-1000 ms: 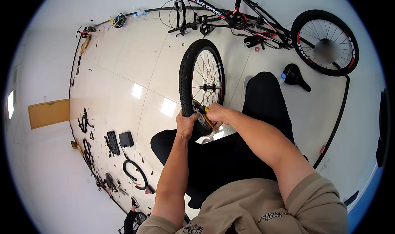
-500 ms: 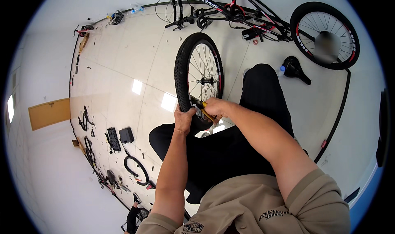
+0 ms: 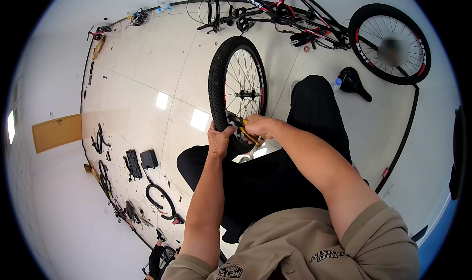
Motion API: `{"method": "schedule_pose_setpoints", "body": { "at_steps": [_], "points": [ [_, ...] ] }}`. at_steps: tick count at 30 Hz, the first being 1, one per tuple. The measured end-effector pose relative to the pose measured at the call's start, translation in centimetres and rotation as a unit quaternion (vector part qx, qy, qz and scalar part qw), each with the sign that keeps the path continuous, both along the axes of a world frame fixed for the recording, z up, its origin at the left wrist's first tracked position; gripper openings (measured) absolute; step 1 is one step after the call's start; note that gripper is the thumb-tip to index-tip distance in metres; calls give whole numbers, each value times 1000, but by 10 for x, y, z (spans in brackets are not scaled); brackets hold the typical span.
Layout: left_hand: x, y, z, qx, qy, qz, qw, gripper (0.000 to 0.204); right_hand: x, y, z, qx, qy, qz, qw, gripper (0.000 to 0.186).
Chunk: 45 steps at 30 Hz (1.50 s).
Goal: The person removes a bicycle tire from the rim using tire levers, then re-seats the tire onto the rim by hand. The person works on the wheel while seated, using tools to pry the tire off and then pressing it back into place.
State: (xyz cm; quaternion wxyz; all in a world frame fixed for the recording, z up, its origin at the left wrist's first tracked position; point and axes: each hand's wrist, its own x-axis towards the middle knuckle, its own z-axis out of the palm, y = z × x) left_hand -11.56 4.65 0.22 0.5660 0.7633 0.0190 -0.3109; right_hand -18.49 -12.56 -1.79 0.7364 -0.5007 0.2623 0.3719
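Note:
A bicycle wheel [image 3: 219, 78] with a black knobby tire and red-marked rim stands upright between my knees. My left hand [image 3: 219, 138] is wrapped round the near left side of its tire. On the wheel's near right side, my right hand [image 3: 256, 126] is closed on yellow-handled pliers [image 3: 250, 137], held down among the spokes by the rim. The hands nearly meet there, and they hide the jaws of the pliers. The hub [image 3: 248, 95] shows bare in the middle of the wheel.
A black bicycle frame [image 3: 255, 3] lies at the far side, with another wheel [image 3: 359, 58] at its right. A black saddle [image 3: 352, 83] and a bottle lie beyond my right knee. To the left are an open black tool case [image 3: 132, 164], a curved handlebar [image 3: 158, 194] and scattered parts.
My hands keep their grips, and the wheel and pliers stay nearly still. The view has shifted very slightly.

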Motion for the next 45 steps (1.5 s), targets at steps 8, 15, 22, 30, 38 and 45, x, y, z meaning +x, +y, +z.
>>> {"method": "schedule_pose_setpoints", "body": {
  "at_steps": [8,15,22,30,38,45],
  "points": [
    [3,-14,10,35,-160,4,987,47,0,0,-9,67,-7,-14,998,21],
    [18,-31,2,46,-238,14,970,56,-5,3,-5,1,-30,6,1000,21],
    [20,-17,-12,12,-248,13,969,45,-3,11,-13,-33,-54,35,997,20],
    [11,-7,-6,18,-186,14,982,44,-2,11,-3,-9,-56,61,997,17],
    [12,-6,-13,-8,-185,30,982,36,2,14,-7,-24,-76,103,991,16],
    [14,-5,-12,-21,-168,22,985,37,5,14,-16,-13,-75,106,991,17]
  ]
}}
